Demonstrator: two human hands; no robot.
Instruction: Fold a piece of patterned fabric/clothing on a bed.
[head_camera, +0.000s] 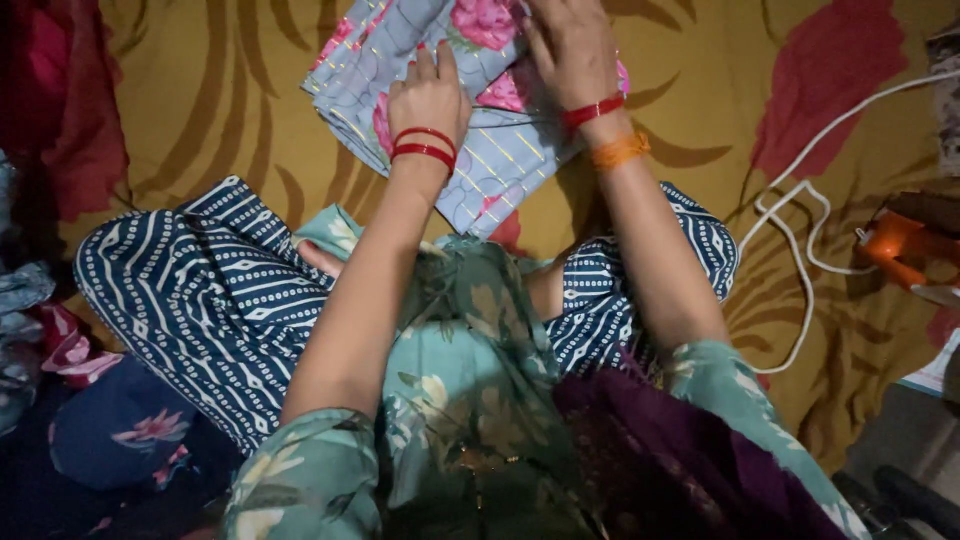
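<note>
A folded grey-blue cloth (500, 160) with pink flowers and thin yellow lines lies on a mustard bedsheet (250, 110) in front of my crossed legs. My left hand (430, 95), red bangles at the wrist, rests flat on the cloth's near middle, fingers together. My right hand (570, 45), with red and orange bands at the wrist, presses flat on the cloth's upper right part, fingers spread. Neither hand grips anything.
A white cord (800, 250) loops across the sheet at the right toward an orange iron (900, 245). Dark red cloth (60, 100) piles at the upper left, and more clothes (60, 350) lie at the left edge. My navy patterned trousers (200, 290) fill the centre.
</note>
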